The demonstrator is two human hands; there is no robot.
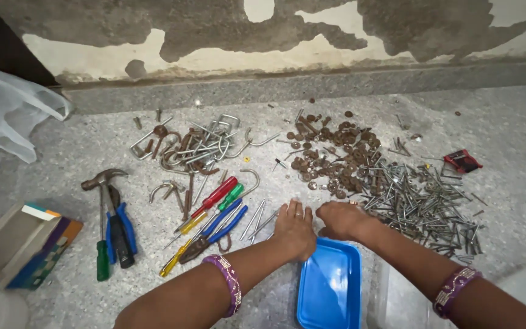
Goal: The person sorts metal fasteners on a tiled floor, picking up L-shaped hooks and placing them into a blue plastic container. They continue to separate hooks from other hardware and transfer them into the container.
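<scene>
Head view: left hand flat, fingers spread, holding nothing, resting by the blue tray just under it. Right hand curled loosely at the near edge of the nail pile, grip contents hard to tell. Probably best raking small batches toward the tray, away from the rusty washers beyond.

Soft, even daylight fills the scene, bright enough to read every detail. Shadows are faint and short, pooling just under the forearms and the hammer. The nails catch small glints, without harsh glare. Centre focus is crisp; the wide lens bends and softens the edges, mostly the lower corners.
</scene>
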